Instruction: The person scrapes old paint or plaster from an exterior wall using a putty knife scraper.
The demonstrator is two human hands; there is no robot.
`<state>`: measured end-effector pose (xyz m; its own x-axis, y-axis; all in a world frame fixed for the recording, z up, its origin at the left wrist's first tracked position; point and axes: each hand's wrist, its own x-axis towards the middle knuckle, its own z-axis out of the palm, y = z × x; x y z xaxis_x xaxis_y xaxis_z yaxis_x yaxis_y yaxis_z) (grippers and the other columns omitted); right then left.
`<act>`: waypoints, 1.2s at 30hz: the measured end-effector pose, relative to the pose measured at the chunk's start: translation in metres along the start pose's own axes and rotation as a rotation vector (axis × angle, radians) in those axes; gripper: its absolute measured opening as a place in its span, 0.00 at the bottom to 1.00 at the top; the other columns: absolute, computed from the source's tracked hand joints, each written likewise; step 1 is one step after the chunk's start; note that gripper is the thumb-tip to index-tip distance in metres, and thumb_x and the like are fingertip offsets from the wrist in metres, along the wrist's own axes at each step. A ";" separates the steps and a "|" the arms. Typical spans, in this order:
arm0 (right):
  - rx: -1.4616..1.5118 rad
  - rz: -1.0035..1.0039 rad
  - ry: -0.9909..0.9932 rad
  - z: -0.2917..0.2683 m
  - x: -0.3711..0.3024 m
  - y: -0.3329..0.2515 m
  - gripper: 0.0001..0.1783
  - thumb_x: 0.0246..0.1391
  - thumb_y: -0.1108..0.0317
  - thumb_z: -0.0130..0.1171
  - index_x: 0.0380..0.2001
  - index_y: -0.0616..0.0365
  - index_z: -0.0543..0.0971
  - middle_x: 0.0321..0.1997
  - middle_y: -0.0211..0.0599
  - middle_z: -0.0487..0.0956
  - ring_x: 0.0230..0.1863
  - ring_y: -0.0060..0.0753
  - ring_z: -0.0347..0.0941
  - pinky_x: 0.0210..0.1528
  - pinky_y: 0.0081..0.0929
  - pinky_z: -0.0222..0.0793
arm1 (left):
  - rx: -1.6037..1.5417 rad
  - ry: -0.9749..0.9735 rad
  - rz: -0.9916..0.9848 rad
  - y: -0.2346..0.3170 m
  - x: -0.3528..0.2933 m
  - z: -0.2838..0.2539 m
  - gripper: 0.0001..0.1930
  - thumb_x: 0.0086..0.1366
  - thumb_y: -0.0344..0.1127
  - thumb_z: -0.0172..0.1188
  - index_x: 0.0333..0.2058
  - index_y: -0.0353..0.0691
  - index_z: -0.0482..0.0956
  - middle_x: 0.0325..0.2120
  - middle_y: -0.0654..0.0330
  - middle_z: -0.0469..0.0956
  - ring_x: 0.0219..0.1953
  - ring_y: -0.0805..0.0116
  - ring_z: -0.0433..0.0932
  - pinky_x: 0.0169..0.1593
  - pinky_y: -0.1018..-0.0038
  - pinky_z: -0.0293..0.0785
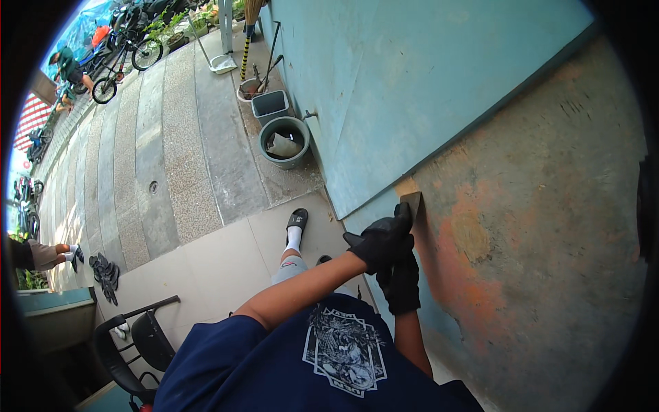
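Note:
My left hand (379, 242), in a black glove, is closed near the blade of a scraper (412, 200). Just below it, my right hand (400, 287), gloved in black too, is closed around the handle end. The gloves hide the handle itself. The flat blade touches the wall (494, 261) close to the lower edge of a light blue painted section (439, 75). Around the blade the wall is bare, with grey, orange and reddish worn patches and a small tan strip at the blade tip.
A round grey-green bucket (285, 161) with a cloth-like piece inside, a rectangular bin (270, 104) and a tap (310, 114) stand along the wall. A dustpan (222, 64) lies beyond. A black chair (152, 340) is behind left. Bicycles (123, 65) and two people are farther off.

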<state>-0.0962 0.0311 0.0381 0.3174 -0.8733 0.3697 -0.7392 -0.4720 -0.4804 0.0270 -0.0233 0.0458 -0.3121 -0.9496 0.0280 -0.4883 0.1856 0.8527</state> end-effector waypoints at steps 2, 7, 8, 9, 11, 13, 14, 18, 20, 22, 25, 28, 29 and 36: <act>0.046 -0.054 0.000 0.013 0.008 0.011 0.21 0.57 0.63 0.57 0.52 0.61 0.72 0.39 0.45 0.77 0.39 0.44 0.76 0.40 0.34 0.74 | -0.007 0.030 -0.040 -0.007 0.009 -0.009 0.36 0.60 0.38 0.57 0.62 0.29 0.51 0.31 0.40 0.76 0.34 0.39 0.78 0.35 0.52 0.73; 0.390 0.343 -0.100 0.010 0.001 0.005 0.26 0.52 0.69 0.59 0.54 0.66 0.70 0.47 0.56 0.75 0.50 0.58 0.72 0.50 0.43 0.70 | -0.091 0.074 0.018 -0.013 0.003 -0.008 0.37 0.60 0.37 0.57 0.63 0.29 0.51 0.32 0.41 0.76 0.34 0.38 0.77 0.35 0.52 0.72; 0.047 0.001 -0.108 0.005 0.000 0.011 0.25 0.53 0.69 0.58 0.53 0.67 0.70 0.46 0.55 0.76 0.49 0.55 0.73 0.49 0.42 0.71 | -0.083 0.066 -0.015 -0.008 0.002 -0.005 0.37 0.60 0.37 0.57 0.63 0.29 0.51 0.32 0.41 0.76 0.35 0.38 0.77 0.35 0.52 0.72; 0.073 0.072 -0.145 -0.003 -0.005 0.005 0.22 0.56 0.69 0.56 0.53 0.67 0.70 0.49 0.55 0.76 0.51 0.52 0.73 0.49 0.42 0.71 | -0.051 0.131 0.066 -0.008 -0.003 0.002 0.37 0.60 0.36 0.57 0.63 0.27 0.51 0.28 0.41 0.76 0.32 0.40 0.78 0.33 0.54 0.72; 0.245 0.464 -0.405 -0.047 0.016 -0.032 0.20 0.56 0.70 0.55 0.51 0.67 0.71 0.46 0.54 0.77 0.49 0.49 0.75 0.47 0.41 0.71 | -0.063 0.124 0.073 0.001 -0.020 0.012 0.37 0.60 0.35 0.57 0.62 0.27 0.51 0.25 0.42 0.76 0.29 0.41 0.77 0.31 0.54 0.72; 0.400 0.879 -0.637 -0.057 0.009 -0.032 0.19 0.56 0.71 0.54 0.50 0.67 0.71 0.43 0.53 0.79 0.47 0.47 0.76 0.45 0.40 0.72 | -0.138 0.162 0.142 0.018 -0.032 0.024 0.36 0.58 0.33 0.58 0.62 0.25 0.52 0.20 0.43 0.74 0.21 0.43 0.76 0.25 0.55 0.70; 0.220 0.527 -0.353 -0.046 -0.013 -0.014 0.16 0.55 0.71 0.54 0.47 0.66 0.72 0.37 0.50 0.79 0.44 0.45 0.77 0.42 0.39 0.73 | -0.146 0.158 0.149 0.022 -0.029 0.025 0.36 0.58 0.33 0.58 0.62 0.25 0.52 0.20 0.43 0.74 0.21 0.43 0.76 0.25 0.55 0.70; 0.325 0.681 -0.318 -0.028 0.019 -0.024 0.11 0.52 0.72 0.57 0.38 0.63 0.75 0.29 0.44 0.80 0.39 0.42 0.79 0.38 0.37 0.73 | -0.086 0.294 0.109 -0.004 -0.014 0.037 0.32 0.58 0.32 0.57 0.59 0.27 0.57 0.20 0.44 0.75 0.22 0.44 0.76 0.24 0.54 0.70; 0.024 0.536 -0.413 -0.006 0.002 0.006 0.10 0.50 0.71 0.58 0.37 0.64 0.76 0.36 0.46 0.80 0.44 0.45 0.77 0.43 0.39 0.72 | -0.060 0.322 0.081 -0.017 0.000 0.029 0.31 0.58 0.32 0.58 0.58 0.27 0.58 0.19 0.45 0.74 0.22 0.45 0.76 0.24 0.55 0.69; -0.062 0.430 -0.369 0.009 0.002 0.006 0.16 0.50 0.70 0.59 0.43 0.64 0.75 0.44 0.49 0.79 0.49 0.48 0.75 0.49 0.40 0.71 | -0.059 0.347 0.101 -0.013 -0.005 0.020 0.31 0.58 0.32 0.57 0.59 0.27 0.58 0.19 0.46 0.74 0.21 0.45 0.75 0.23 0.55 0.69; 0.058 0.425 -0.226 0.003 -0.004 -0.010 0.26 0.50 0.70 0.59 0.54 0.62 0.71 0.50 0.51 0.77 0.51 0.49 0.74 0.51 0.39 0.70 | -0.072 0.264 0.194 0.002 -0.019 0.013 0.32 0.58 0.32 0.57 0.59 0.26 0.59 0.18 0.47 0.74 0.19 0.46 0.74 0.23 0.55 0.69; 0.107 0.438 -0.165 0.000 0.007 -0.012 0.26 0.52 0.69 0.61 0.55 0.62 0.71 0.51 0.49 0.77 0.54 0.47 0.73 0.54 0.37 0.70 | 0.007 0.322 0.134 0.003 -0.014 0.021 0.31 0.58 0.32 0.56 0.59 0.25 0.59 0.18 0.47 0.74 0.20 0.46 0.75 0.24 0.54 0.69; 0.123 0.536 -0.270 0.001 0.015 -0.010 0.26 0.52 0.69 0.61 0.55 0.63 0.71 0.52 0.49 0.77 0.54 0.47 0.73 0.55 0.36 0.70 | 0.005 0.326 0.133 -0.001 -0.009 0.019 0.31 0.58 0.32 0.56 0.59 0.25 0.59 0.18 0.47 0.74 0.20 0.46 0.75 0.24 0.54 0.69; 0.302 0.745 -0.204 0.014 -0.022 0.000 0.25 0.52 0.69 0.61 0.53 0.64 0.71 0.50 0.47 0.77 0.53 0.47 0.73 0.56 0.36 0.69 | -0.048 0.256 0.147 -0.013 -0.017 0.024 0.29 0.58 0.31 0.55 0.57 0.26 0.61 0.18 0.47 0.74 0.20 0.47 0.75 0.24 0.54 0.69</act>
<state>-0.0951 0.0485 0.0190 -0.0696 -0.9610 -0.2677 -0.6164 0.2524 -0.7459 0.0186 -0.0033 0.0218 -0.1578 -0.9473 0.2788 -0.4117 0.3197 0.8534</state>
